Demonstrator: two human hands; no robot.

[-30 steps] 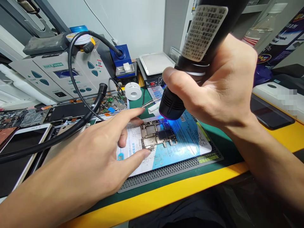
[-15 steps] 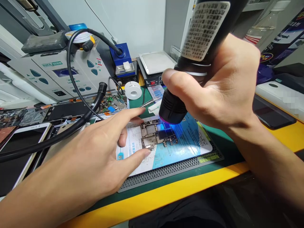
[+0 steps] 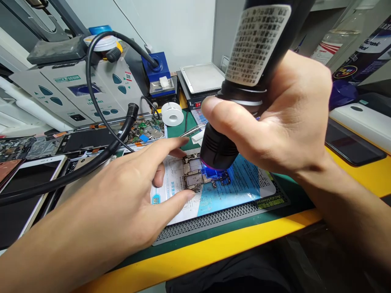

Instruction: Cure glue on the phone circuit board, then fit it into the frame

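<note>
Head view: phone logic board (image 3: pixel 195 173) lying on a printed sheet (image 3: pixel 241 189) atop a grey perforated mat (image 3: pixel 220 224). Left hand (image 3: pixel 113 195) spread, thumb and fingers either side of the board's left end, contact unclear. Right hand (image 3: pixel 275 118) wrapped firmly round a black UV lamp (image 3: pixel 218 148) — glowing nose just above the board's right end. Risks: a dip of the lamp could strike the board; a slipping sheet could shift it out of the light.

2 hands (image 3: pixel 104 199) (image 3: pixel 275 126), 1 UV lamp (image 3: pixel 218 148), 1 circuit board (image 3: pixel 194 175), 1 white spool (image 3: pixel 172 114).
</note>
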